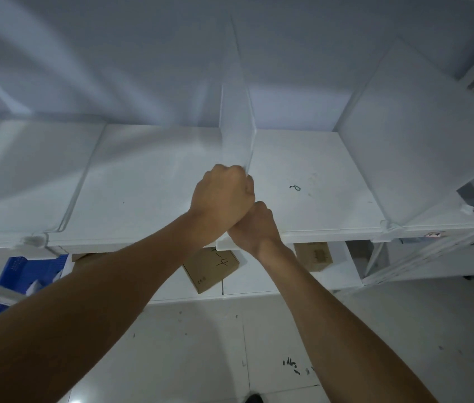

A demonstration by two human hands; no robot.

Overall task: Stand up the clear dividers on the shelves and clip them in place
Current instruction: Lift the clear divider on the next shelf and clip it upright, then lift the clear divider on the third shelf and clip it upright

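Two hands are worked at the front edge of the white shelf (302, 158). One clear divider (237, 126) is stood upright near the middle of that edge, running back toward the rear wall. Its front end is clenched in the fisted left hand (221, 196), while the right hand (254, 225), curled closed just below, is pressed at the shelf lip; what it pinches cannot be told. Clipping appears under way; next, a firm downward seating is judged necessary.
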